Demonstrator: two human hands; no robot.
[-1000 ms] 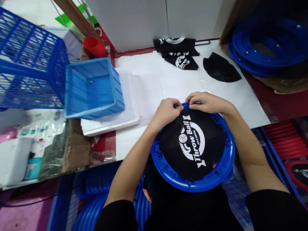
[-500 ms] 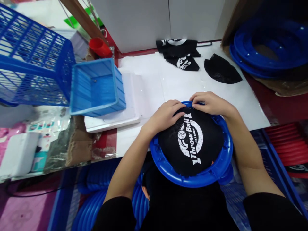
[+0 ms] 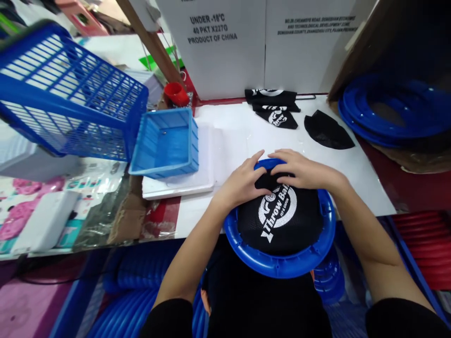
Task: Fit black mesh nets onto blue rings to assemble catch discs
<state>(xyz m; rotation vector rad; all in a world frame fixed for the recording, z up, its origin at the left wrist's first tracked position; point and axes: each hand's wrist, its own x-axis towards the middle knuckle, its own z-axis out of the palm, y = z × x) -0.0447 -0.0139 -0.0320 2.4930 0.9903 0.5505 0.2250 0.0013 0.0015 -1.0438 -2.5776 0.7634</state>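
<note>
A blue plastic ring [image 3: 278, 267] lies close to my body at the table's front edge. Over its middle rests a black mesh fabric disc [image 3: 303, 225] printed in white with "Throw Ball". My left hand [image 3: 243, 183] is at the ring's far left part, fingers apart, the thumb on the fabric. Opposite it, my right hand [image 3: 299, 171] reaches over the far rim with fingers stretched and spread across the fabric edge. Neither hand is closed round the ring. Further off lie a folded black mesh piece [image 3: 327, 130] and several printed black pieces [image 3: 276, 117].
A light blue bin [image 3: 164, 143] stands on a white slab [image 3: 179, 188] at left, beside a blue basket [image 3: 70, 94] and a red cup [image 3: 176, 94]. Blue rings [image 3: 391, 110] are stacked at right; more blue rings [image 3: 123, 305] and red rings [image 3: 419, 249] sit below the table.
My fingers have spread and lifted from their closed grip on the far rim. The fabric disc has turned and its print slants more. The view has shifted up and left.
</note>
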